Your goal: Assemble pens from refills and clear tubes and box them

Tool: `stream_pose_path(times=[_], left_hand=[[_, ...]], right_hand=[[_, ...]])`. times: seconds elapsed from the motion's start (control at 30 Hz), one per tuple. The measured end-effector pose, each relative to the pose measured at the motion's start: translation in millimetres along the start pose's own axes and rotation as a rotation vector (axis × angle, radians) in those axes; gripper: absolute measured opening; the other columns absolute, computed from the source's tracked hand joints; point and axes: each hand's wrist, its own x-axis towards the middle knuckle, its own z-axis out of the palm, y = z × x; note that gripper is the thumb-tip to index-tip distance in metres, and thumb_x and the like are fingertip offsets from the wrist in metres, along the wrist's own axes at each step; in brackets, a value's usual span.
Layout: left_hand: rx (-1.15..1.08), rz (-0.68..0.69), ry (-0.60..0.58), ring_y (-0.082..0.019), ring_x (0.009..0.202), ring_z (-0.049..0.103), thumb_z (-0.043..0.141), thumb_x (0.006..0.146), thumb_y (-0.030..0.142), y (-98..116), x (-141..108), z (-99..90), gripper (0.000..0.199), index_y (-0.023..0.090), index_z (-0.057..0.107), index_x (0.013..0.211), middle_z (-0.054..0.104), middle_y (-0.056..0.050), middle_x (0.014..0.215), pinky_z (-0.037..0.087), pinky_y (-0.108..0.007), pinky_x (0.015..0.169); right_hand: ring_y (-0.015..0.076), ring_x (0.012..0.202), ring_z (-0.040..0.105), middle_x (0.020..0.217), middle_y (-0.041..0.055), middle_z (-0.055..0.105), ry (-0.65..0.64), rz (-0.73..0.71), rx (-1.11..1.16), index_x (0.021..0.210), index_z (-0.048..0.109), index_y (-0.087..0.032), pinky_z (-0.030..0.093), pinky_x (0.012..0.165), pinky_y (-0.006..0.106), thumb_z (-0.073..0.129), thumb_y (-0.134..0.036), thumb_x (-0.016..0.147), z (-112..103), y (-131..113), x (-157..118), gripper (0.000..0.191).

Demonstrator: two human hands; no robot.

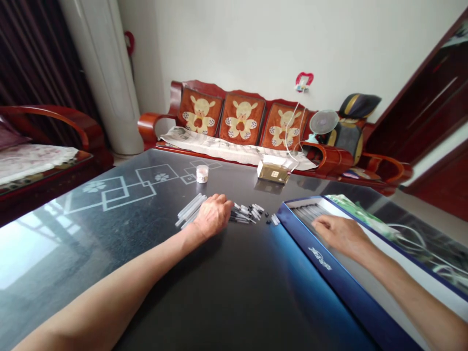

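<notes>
The left hand [213,215] lies on the dark glass table [120,234], fingers half curled; I cannot tell if they hold something. Just beside it, to the left, are clear plastic tubes [189,210], and to the right is a small pile of short black-tipped pieces [246,213]. On the right, the right hand [341,235] rests with its fingers [321,223] nearly flat, gripping nothing, over dark pens [307,213] lying in rows inside a long blue box [321,258]. Far on the table stand a small white-lidded jar [202,173] and a cardboard box [273,171].
</notes>
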Motion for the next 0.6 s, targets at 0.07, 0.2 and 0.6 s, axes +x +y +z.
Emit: stream_pose_path(times=[0.07,0.2,0.6], left_hand=[[0.022,-0.195,-0.140,-0.020,0.080,0.063,0.039,0.092,0.024,-17.4,6.9,-17.6,0.033,0.019,0.071,0.091,0.067,-0.009,0.086,0.048,-0.028,0.072],[0.067,-0.335,-0.362,-0.021,0.087,0.066,0.046,0.083,0.025,-54.2,14.7,-41.2,0.030,0.022,0.073,0.093,0.072,-0.007,0.089,0.050,-0.028,0.079],[0.127,-0.274,-0.591,-0.027,0.094,0.068,0.052,0.078,0.024,-39.1,11.4,-34.8,0.029,0.018,0.072,0.097,0.072,-0.014,0.099,0.054,-0.036,0.079]], right_hand=[[0.0177,0.062,0.065,0.070,0.0014,0.072,0.001,-0.070,0.074,0.073,0.072,-0.024,0.039,0.055,0.026,0.053,-0.032,0.079,-6.4,-20.9,-3.4,0.021],[0.0163,0.068,0.065,0.078,0.0023,0.072,0.028,-0.211,0.289,0.082,0.071,-0.022,0.045,0.063,0.026,0.051,-0.030,0.082,10.5,-77.2,-5.5,0.022],[0.0232,0.095,0.058,0.099,0.0109,0.064,0.170,-0.436,0.388,0.100,0.069,-0.017,0.046,0.087,0.038,0.049,-0.015,0.086,115.5,-163.5,-1.5,0.024]])
